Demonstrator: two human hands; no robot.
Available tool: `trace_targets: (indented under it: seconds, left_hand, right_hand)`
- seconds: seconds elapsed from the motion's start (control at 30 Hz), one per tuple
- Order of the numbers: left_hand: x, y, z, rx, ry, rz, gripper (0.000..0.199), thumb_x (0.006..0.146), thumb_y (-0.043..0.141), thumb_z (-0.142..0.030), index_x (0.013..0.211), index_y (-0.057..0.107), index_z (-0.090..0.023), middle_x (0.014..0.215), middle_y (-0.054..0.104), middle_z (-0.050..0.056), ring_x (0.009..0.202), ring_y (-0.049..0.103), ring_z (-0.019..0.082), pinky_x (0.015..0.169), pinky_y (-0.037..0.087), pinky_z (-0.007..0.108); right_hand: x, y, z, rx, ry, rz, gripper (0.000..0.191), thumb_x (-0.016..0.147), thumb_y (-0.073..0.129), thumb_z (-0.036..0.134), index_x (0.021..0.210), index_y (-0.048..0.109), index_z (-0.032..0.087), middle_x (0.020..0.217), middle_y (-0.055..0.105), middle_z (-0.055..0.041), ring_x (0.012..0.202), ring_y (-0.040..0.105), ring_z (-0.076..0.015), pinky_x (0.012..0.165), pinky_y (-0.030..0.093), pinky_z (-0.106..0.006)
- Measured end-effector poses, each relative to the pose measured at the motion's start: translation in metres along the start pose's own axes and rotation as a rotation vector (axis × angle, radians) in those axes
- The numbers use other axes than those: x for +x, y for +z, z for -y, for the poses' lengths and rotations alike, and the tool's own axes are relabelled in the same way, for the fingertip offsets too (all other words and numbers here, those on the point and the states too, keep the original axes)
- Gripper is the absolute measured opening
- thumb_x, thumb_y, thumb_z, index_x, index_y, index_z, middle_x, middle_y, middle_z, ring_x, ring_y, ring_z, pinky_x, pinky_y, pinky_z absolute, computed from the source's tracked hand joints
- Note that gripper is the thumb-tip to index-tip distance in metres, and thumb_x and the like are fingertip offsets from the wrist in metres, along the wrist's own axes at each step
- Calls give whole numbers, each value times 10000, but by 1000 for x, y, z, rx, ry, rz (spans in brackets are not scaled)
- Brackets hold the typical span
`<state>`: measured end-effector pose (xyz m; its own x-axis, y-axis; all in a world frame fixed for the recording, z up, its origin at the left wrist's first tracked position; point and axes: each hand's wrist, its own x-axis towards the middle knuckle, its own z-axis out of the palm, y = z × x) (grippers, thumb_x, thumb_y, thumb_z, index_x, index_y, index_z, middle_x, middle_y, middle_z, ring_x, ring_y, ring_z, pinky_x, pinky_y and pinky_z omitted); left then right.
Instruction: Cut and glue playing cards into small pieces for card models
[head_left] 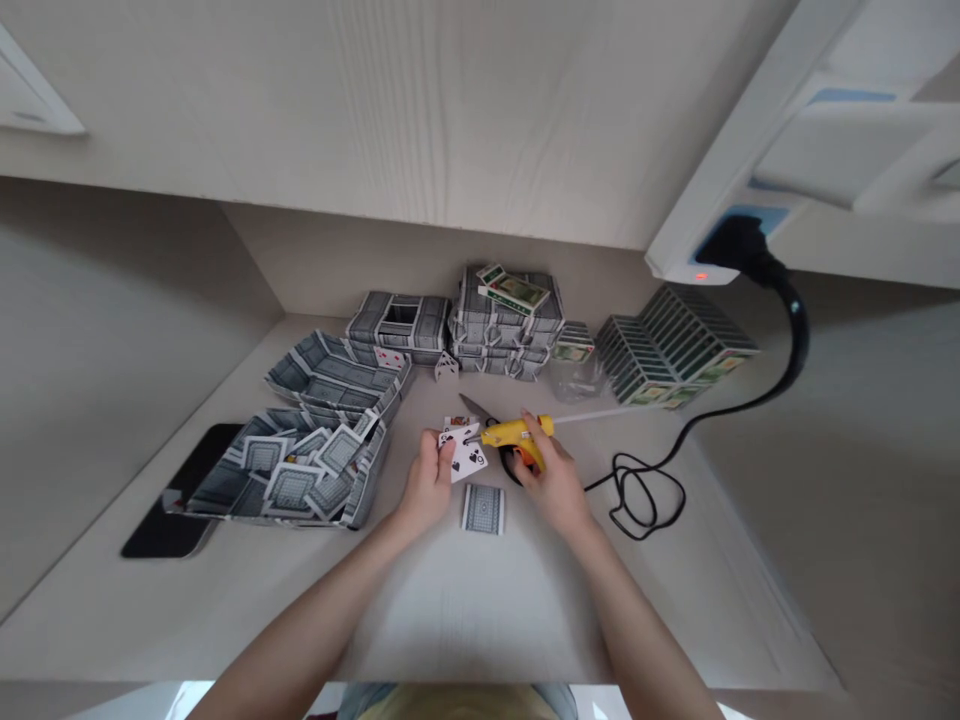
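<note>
My left hand (427, 485) pinches a small fan of white playing cards (466, 458) with black spades and hearts showing. My right hand (547, 480) grips a yellow hot glue gun (517, 433), its nozzle pointing left and almost touching the cards. A white glue stick (592, 412) runs out of the gun's back end to the right. Steel scissors (476, 408) lie on the table just behind the cards, their black handles partly hidden under the gun and my right hand. One blue-backed card (483, 508) lies face down between my hands.
Grey-backed cards glued into trays and blocks (322, 375) stand left and behind on the white table (465, 600). A black tablet (169, 490) lies at far left. Card packs (671, 345), a clear bag (576, 372), and a black cord (645, 490) from a power strip (720, 255) are right.
</note>
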<state>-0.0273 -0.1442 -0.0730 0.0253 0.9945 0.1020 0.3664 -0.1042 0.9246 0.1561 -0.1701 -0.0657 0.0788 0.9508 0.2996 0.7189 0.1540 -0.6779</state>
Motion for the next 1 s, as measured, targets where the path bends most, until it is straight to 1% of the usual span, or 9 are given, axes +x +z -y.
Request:
trace_targets:
  seconds: [0.23,0.5,0.7,1.0]
  left_hand:
    - [0,0,1,-8,6,2,158,828,381,-360,761,367,-218,611,515,-30,541,505,132,503,373,232]
    - [-1,1,2,-45,-4,-17,182,824,389,-386,747,374,-221,598,514,-33,533,494,129,504,364,230]
    - [-1,-1,1,-33,-6,-3,180,831,373,-387,760,368,-221,608,509,-33,549,497,135,514,355,234]
    - [-2,-2,-3,-44,-6,-6,180,834,371,-375,747,363,-218,620,524,-32,553,502,129,517,358,230]
  right_hand:
    - [0,0,-2,10,-5,23,562,778,454,163,1324,343,236,1046,568,-95,820,590,-182,731,485,-315]
    - [0,-3,-2,-12,-50,26,604,757,422,113,1339,320,240,1078,563,-101,882,591,-198,752,487,-324]
    - [0,-4,-2,-13,-55,22,639,734,404,75,1345,306,236,1111,553,-101,962,569,-201,804,470,-329]
    - [1,-4,-7,-43,-56,0,663,718,392,59,1348,300,244,1106,559,-95,958,570,-199,809,470,-339]
